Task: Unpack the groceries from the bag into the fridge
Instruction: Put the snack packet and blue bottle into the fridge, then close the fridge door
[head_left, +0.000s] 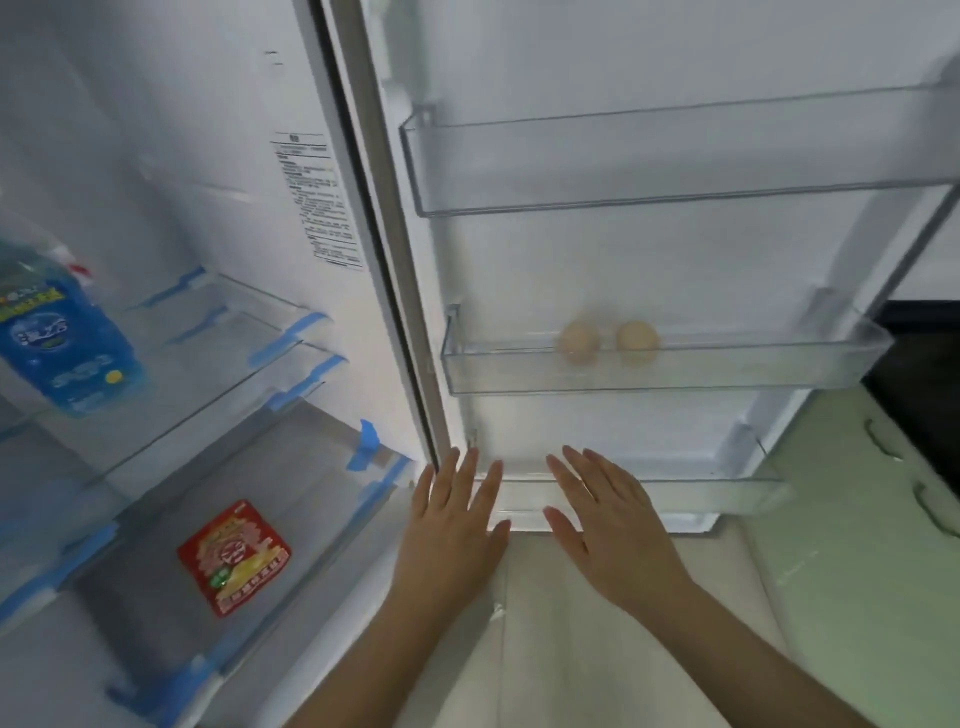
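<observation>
Fridge door (675, 62) open, right of frame — 2 eggs (608, 340) in middle door bin (727, 371); left hand (452, 525) and right hand (613, 525) flat, fingers straight, holding nothing; red packet (234, 556) lower left.

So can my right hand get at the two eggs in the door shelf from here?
Probably yes. The right hand is open and empty just below the middle door shelf, and nothing stands between it and the two eggs; the shelf is open on top.

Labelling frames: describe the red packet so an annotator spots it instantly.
Look inside the open fridge, left of the door. On its lowest grey level lies a flat red packet with yellow print. It is the only red item; the blue bottle stands a shelf higher.
</observation>
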